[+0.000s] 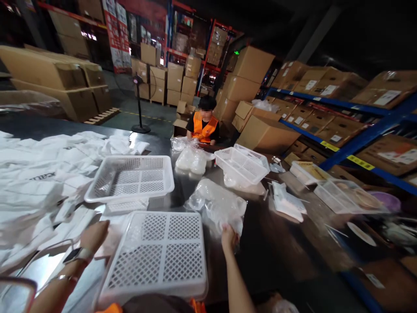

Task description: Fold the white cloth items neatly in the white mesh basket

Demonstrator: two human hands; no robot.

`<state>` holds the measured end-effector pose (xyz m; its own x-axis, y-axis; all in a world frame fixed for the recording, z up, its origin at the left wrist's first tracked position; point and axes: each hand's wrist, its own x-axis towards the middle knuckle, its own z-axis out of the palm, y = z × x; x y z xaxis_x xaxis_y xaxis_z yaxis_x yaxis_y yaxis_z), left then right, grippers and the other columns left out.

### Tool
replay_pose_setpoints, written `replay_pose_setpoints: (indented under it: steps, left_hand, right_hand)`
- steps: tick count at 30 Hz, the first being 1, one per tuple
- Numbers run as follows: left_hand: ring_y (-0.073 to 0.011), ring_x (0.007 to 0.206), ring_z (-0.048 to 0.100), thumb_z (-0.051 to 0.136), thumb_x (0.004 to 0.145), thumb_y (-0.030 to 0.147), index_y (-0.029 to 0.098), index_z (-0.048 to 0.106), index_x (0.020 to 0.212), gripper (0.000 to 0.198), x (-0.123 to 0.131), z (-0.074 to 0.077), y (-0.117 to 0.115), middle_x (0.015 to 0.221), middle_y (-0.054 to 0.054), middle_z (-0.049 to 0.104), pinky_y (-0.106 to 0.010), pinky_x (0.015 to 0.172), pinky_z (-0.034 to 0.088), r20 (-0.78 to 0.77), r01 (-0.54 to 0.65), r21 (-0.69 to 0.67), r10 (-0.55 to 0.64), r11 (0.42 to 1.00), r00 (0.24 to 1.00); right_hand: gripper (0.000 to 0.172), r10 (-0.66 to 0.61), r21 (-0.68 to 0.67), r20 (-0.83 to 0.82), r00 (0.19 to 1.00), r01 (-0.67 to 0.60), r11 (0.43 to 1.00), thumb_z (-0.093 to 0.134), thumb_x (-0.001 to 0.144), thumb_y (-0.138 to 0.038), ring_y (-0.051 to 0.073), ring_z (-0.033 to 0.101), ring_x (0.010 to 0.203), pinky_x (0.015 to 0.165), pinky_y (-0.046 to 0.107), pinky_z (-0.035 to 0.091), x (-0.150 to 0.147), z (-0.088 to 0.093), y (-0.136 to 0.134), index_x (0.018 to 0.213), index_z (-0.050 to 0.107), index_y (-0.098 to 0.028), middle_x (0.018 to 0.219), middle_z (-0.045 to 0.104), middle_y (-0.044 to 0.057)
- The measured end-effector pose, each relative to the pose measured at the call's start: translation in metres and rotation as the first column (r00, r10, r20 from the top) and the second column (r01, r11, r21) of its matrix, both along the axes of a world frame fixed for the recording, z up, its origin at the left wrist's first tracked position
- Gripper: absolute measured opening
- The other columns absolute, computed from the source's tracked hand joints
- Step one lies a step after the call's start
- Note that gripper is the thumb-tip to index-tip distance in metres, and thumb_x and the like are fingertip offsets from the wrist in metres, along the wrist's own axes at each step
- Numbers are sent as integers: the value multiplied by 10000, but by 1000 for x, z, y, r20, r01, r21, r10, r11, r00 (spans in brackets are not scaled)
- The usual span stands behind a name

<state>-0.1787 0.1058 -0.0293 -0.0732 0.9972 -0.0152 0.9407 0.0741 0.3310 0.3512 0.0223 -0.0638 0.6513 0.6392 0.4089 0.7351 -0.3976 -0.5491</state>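
Note:
A white perforated plastic basket (156,256) lies upside down in front of me on the dark table (280,248). My left hand (93,237), with a watch on the wrist, rests at the basket's left edge against white packets. My right hand (229,237) reaches forward and grips the near edge of a clear plastic bag (218,204) holding transparent items. Another white basket (132,177) stands upright just beyond the overturned one.
White folded packets (39,174) cover the table's left side. More baskets (243,164) and clear bags (192,158) lie further back. A person in an orange vest (204,124) works at the far end. Trays (348,195) sit right. Cardboard boxes (260,130) and blue shelving (368,134) surround us.

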Motion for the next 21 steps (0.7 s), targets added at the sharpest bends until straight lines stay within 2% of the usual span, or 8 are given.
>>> replay_pose_setpoints:
  steps: [3, 5, 9, 12, 14, 15, 18, 21]
  left_hand:
    - [-275, 764, 681, 384, 856, 138, 114, 662, 972, 302, 3, 20, -1, 942, -170, 714, -321, 590, 434, -98, -14, 20, 16, 1000, 995]
    - [-309, 915, 676, 307, 917, 163, 93, 630, 1114, 384, 9, 35, -2, 1133, -197, 681, -344, 607, 461, -145, -30, 156, 53, 987, 988]
    - [-325, 1198, 586, 314, 951, 181, 91, 576, 1264, 418, 34, 69, -4, 1344, -189, 591, -418, 817, 530, -3, -81, 575, 101, 814, 995]
    - [-254, 1216, 594, 403, 931, 188, 146, 605, 1230, 363, 67, 90, -15, 1303, -142, 636, -408, 995, 496, 210, -90, 753, -108, 652, 972]
    - [-224, 1167, 630, 426, 912, 187, 159, 616, 1182, 331, 95, 97, -30, 1241, -125, 674, -391, 1011, 502, 344, -126, 787, -261, 604, 902]
    - [-221, 1151, 641, 424, 903, 185, 160, 617, 1155, 318, 109, 97, -37, 1208, -121, 690, -395, 1007, 511, 410, -151, 782, -316, 604, 855]
    - [-225, 1135, 651, 417, 860, 167, 170, 599, 1094, 297, 144, 83, -56, 1168, -118, 706, -405, 977, 538, 572, -203, 708, -381, 676, 726]
    - [-237, 1125, 657, 441, 842, 171, 175, 602, 1032, 249, 156, 50, -62, 1188, -133, 698, -382, 934, 564, 581, -92, 626, -385, 774, 717]
  right_hand:
    - [649, 18, 61, -36, 999, -16, 998, 276, 855, -641, 262, 629, 621, 581, 361, 449, -2, 14, -1, 675, 674, -163, 641, 671, 151]
    - [654, 75, 94, -63, 995, -69, 993, 284, 869, -645, 254, 637, 595, 538, 342, 458, -11, 22, -4, 721, 680, -145, 654, 686, 150]
    - [494, 304, 134, -76, 950, -292, 947, 389, 901, -508, 257, 702, 759, 660, 350, 552, -45, 35, -18, 872, 715, -138, 814, 744, 142]
    - [325, 664, 30, 27, 747, -665, 746, 416, 882, -251, 234, 700, 939, 890, 405, 549, -76, 46, -29, 947, 729, -190, 934, 756, 92]
    - [352, 813, -118, 81, 577, -804, 583, 428, 827, -125, 224, 669, 1056, 1045, 476, 460, -97, 51, -34, 993, 724, -220, 1013, 748, 65]
    - [354, 828, -184, 96, 552, -808, 560, 462, 806, -117, 235, 651, 1098, 1089, 510, 413, -107, 51, -36, 1028, 717, -222, 1056, 739, 70]
    - [364, 765, -296, 124, 632, -712, 636, 611, 768, -198, 289, 648, 1079, 1078, 548, 409, -130, 45, -35, 1120, 700, -210, 1085, 723, 120]
    - [208, 656, -155, 96, 748, -640, 753, 616, 802, -263, 263, 688, 938, 989, 457, 499, -137, 36, -29, 967, 740, -242, 955, 748, 99]
